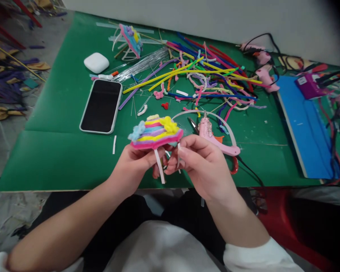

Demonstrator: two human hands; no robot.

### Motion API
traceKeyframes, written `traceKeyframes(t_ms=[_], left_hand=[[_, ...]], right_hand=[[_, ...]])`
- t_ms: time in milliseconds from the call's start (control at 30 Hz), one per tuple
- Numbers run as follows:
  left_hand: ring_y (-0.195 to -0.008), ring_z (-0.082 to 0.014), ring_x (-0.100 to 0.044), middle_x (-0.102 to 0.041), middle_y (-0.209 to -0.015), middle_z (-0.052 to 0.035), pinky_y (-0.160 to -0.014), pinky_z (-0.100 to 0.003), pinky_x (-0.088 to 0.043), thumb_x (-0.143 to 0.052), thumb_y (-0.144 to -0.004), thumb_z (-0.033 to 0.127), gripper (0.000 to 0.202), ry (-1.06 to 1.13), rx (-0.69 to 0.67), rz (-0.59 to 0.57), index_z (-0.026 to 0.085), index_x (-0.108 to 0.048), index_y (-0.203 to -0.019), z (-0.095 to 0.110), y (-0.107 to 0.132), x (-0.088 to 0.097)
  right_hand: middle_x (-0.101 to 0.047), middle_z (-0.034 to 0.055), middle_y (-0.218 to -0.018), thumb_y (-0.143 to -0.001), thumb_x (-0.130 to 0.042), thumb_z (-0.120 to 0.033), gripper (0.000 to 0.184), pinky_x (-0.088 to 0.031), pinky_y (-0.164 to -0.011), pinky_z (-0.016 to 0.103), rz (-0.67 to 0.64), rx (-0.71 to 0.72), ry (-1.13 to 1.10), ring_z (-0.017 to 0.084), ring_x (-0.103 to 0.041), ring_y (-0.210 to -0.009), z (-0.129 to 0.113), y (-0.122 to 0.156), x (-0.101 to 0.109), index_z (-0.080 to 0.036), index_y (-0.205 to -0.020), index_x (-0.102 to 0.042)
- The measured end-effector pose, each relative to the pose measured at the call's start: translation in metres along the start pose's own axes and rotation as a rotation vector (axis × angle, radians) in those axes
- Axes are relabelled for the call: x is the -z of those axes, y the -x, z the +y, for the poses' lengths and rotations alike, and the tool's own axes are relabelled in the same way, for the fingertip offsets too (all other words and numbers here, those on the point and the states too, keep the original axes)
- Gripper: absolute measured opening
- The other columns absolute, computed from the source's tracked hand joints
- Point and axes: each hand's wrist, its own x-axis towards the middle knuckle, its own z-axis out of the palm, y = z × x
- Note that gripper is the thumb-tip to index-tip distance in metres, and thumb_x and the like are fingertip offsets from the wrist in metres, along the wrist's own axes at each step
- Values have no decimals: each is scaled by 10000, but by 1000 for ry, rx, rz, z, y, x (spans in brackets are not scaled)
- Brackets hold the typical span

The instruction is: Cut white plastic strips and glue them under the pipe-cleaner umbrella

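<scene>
Green mat [45, 151] holds a phone [102, 105] at ten o'clock of the hands. Left hand [133, 166] pinches the striped hat [155, 136] from below; right hand [204, 166] seems closed on a white strip [178, 152], glue gun [212, 136] at one o'clock.

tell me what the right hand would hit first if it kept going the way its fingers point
The right hand points left, so it would probably first meet the white strip hanging under the striped pipe-cleaner piece, then the left hand holding that; depth is unclear.
</scene>
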Motion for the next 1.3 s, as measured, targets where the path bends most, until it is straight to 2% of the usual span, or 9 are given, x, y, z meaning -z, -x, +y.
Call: traceKeyframes(t_ms=[233,933,1133,1300], left_hand=[[-443,-69,-528,-596,-551,35,-428,-171,-448,-692,-737,238,118,28,-2,-6,172,-659,-645,0,3,2],[-479,-73,-552,-622,-571,23,-436,-162,-450,-695,-745,240,102,-9,-16,-24,161,-678,-682,1,2,0],[-446,-71,-546,-622,-551,17,-397,-151,-442,-692,-750,282,146,4,-70,-62,151,-674,-687,-8,-3,5],[-467,-68,-558,-632,-564,28,-423,-146,-464,-701,-743,277,110,30,-75,-69,177,-691,-696,-10,-2,7]], right_hand=[[-634,-54,-613,-770,-675,-248,78,-569,-562,204,16,38,46,86,-635,-559,1,0,1,-209,-740,-615],[-585,-57,-589,-788,-658,-234,66,-536,-517,189,5,61,39,70,-580,-519,3,0,-1,-209,-752,-608],[-584,-62,-591,-798,-653,-215,50,-530,-526,169,-13,95,14,55,-576,-528,6,-1,0,-214,-761,-621],[-592,-60,-593,-796,-656,-202,43,-531,-531,156,-14,98,-9,48,-580,-533,7,-2,0,-213,-760,-637]])
